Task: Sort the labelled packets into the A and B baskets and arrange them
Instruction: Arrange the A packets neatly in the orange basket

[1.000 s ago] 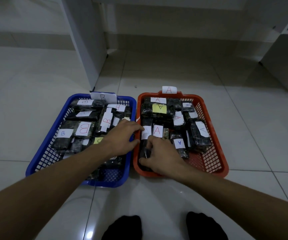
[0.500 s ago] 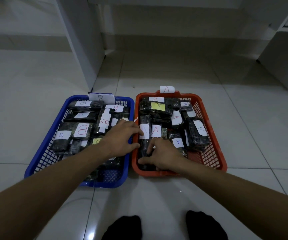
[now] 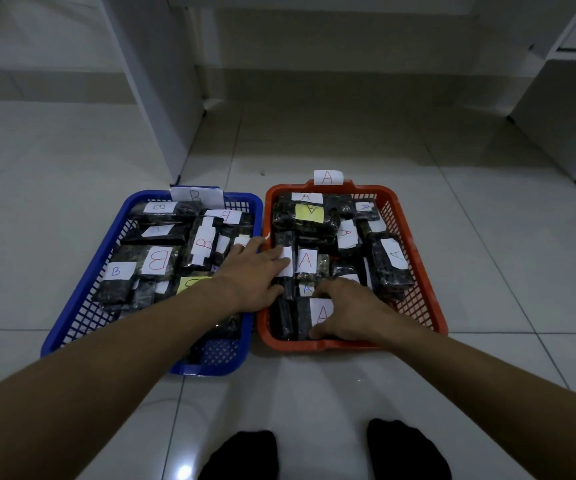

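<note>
A blue basket (image 3: pixel 207 368) tagged B (image 3: pixel 194 196) sits on the left and holds several dark packets with B labels (image 3: pixel 156 261). Right beside it, an orange basket (image 3: pixel 369 189) tagged A (image 3: pixel 328 177) holds several dark packets with A labels (image 3: pixel 305 259). My left hand (image 3: pixel 252 275) reaches over the blue basket's right rim, its straight fingers lying on a white-labelled packet (image 3: pixel 284 271) at the orange basket's left side. My right hand (image 3: pixel 348 311) is in the orange basket's near end, with thumb and fingers round a packet labelled A (image 3: pixel 321 313).
Both baskets stand on a glossy white tiled floor. A white furniture panel (image 3: pixel 155 98) rises behind the blue basket, and a white cabinet (image 3: pixel 556 116) stands at the back right. My feet in black socks (image 3: pixel 241 455) are at the bottom edge.
My right hand has shifted right, uncovering the A label of the near packet. My left hand has slid a little further onto the white-labelled packet.
</note>
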A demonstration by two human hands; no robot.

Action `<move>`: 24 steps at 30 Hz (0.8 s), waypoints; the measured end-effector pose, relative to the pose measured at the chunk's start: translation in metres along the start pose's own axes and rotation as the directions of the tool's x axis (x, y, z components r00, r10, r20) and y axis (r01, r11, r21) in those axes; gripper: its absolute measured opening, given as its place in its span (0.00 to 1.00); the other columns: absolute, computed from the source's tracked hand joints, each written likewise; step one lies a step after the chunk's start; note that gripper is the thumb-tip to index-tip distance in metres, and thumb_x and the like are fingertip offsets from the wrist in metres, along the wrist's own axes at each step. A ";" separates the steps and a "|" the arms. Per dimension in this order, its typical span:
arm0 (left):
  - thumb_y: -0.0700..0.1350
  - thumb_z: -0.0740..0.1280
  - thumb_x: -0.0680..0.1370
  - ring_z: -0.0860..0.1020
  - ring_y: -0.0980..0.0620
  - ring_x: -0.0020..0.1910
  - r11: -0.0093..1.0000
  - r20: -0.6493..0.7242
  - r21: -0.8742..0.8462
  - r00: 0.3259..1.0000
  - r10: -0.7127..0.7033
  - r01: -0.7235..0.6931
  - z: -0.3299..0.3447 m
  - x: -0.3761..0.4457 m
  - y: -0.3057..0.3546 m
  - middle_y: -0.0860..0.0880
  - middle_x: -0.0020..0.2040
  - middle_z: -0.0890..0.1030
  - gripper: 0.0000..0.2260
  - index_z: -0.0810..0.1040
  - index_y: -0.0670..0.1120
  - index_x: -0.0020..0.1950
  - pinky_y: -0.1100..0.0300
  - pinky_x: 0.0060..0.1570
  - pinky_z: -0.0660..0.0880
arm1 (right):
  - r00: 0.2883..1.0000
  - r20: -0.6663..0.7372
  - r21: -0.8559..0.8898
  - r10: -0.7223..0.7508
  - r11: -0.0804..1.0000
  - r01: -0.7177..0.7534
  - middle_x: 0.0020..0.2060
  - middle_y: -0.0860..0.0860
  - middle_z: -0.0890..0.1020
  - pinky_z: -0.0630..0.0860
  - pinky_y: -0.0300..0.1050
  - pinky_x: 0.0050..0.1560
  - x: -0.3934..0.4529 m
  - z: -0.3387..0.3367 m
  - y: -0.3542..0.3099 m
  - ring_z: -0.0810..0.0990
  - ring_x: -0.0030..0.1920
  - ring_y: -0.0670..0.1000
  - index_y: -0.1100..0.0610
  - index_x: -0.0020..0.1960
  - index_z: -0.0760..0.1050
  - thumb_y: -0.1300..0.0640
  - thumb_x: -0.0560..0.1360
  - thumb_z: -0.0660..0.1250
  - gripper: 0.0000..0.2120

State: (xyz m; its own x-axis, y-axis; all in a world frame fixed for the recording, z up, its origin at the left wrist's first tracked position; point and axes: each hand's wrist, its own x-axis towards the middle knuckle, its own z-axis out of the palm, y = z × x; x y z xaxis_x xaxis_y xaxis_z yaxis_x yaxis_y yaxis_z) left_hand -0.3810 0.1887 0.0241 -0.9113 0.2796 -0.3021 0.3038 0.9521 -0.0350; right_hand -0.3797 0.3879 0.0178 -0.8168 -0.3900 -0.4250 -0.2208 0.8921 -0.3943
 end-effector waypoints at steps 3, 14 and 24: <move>0.57 0.59 0.80 0.48 0.44 0.77 0.999 0.023 0.049 1.000 0.011 -0.012 -0.007 0.001 -0.004 0.52 0.79 0.56 0.27 0.58 0.53 0.78 0.42 0.72 0.54 | 0.999 -0.039 0.105 -0.031 0.994 0.035 0.59 0.47 0.79 0.77 0.46 0.57 0.001 0.003 0.004 0.78 0.56 0.49 0.47 0.62 0.77 0.43 0.65 0.79 0.28; 0.56 0.61 0.80 0.54 0.46 0.76 0.998 -0.030 -0.065 0.999 -0.010 0.008 -0.015 0.012 0.000 0.52 0.78 0.61 0.26 0.61 0.51 0.76 0.42 0.71 0.58 | 0.997 -0.078 0.231 -0.013 0.973 0.031 0.67 0.51 0.76 0.73 0.47 0.63 0.027 -0.029 0.016 0.76 0.64 0.53 0.50 0.74 0.68 0.48 0.79 0.67 0.25; 0.59 0.58 0.80 0.48 0.45 0.77 0.999 0.056 -0.051 0.998 0.006 -0.003 -0.009 0.009 -0.002 0.51 0.80 0.52 0.30 0.52 0.53 0.79 0.41 0.73 0.54 | 0.988 -0.135 0.196 -0.072 0.976 0.098 0.71 0.50 0.72 0.69 0.47 0.69 0.046 -0.015 0.018 0.69 0.71 0.54 0.49 0.77 0.64 0.51 0.78 0.68 0.29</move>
State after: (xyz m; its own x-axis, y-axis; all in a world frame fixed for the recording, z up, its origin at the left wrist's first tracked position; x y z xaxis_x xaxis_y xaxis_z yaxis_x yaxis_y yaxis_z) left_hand -0.3925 0.1903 0.0296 -0.8924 0.2781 -0.3553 0.2922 0.9562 0.0145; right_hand -0.4291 0.3897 0.0033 -0.8632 -0.4191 -0.2817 -0.1911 0.7875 -0.5860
